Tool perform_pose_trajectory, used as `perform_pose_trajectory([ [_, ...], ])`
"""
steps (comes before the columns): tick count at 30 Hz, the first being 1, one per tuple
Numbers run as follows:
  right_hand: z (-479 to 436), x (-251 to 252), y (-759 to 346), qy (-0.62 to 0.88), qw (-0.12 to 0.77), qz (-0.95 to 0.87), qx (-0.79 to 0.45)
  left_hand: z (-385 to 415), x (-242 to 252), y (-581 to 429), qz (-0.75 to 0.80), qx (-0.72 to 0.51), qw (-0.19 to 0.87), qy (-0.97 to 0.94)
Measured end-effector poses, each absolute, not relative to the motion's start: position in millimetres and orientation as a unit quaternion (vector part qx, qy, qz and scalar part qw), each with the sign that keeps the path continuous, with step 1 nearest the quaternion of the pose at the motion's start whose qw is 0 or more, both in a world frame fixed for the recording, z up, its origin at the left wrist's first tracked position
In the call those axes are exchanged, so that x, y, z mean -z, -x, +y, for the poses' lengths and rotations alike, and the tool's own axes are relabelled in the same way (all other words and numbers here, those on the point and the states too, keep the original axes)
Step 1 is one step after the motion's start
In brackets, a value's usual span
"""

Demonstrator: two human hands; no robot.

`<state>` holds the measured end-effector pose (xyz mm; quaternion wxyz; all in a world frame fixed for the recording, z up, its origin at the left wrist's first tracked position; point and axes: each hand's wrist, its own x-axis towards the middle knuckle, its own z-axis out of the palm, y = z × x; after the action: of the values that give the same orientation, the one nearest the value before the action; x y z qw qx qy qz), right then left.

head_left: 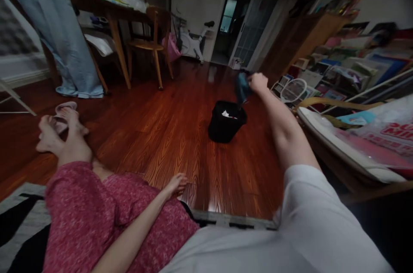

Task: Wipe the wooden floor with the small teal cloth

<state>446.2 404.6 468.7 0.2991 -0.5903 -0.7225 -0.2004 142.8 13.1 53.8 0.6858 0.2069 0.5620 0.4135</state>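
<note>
Stretched out to the right, my right hand point(258, 82) is closed on a limp, dark teal thing point(242, 88). Motion blur hides what kind it is. Its lower end hangs at the far right rim of a black trash bin point(226, 128) standing on the floor. White scraps point(227, 114) show inside the bin. My left hand point(178, 183) lies by my thigh, palm turned partly up, with loosely bent fingers and nothing in it. Red patterned trousers point(84, 204) cover my legs, and my bare feet are crossed at the left.
A wooden chair point(151, 44) and a table point(111, 8) hung with jeans point(61, 32) stand at the back left. Behind them is a white exercise bike point(193, 42). Piled books and boxes point(348, 66) line the right side, beside a white-edged seat point(338, 148) holding plastic bags.
</note>
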Motion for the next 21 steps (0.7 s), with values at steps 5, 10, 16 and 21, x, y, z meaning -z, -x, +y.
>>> perform_pose_trajectory([
  [5,422.8,-474.8,-421.3,0.693,0.379,-0.593,0.154,19.7,-31.1,-138.2,0.567,-0.422,0.668,-0.232],
  [10,432.3,-487.1,-415.0,0.691,0.413,-0.577,0.138,28.5,-29.6,-131.2,0.578,-0.461,0.636,-0.22],
  [16,431.2,-482.7,-441.1,0.685,0.381,-0.609,0.123,27.2,-26.6,-134.5,0.575,-0.451,0.636,-0.248],
  [21,407.3,-464.9,-426.3,0.6,0.419,-0.672,0.111,29.9,-40.6,-132.4,0.574,-0.462,0.613,-0.285],
])
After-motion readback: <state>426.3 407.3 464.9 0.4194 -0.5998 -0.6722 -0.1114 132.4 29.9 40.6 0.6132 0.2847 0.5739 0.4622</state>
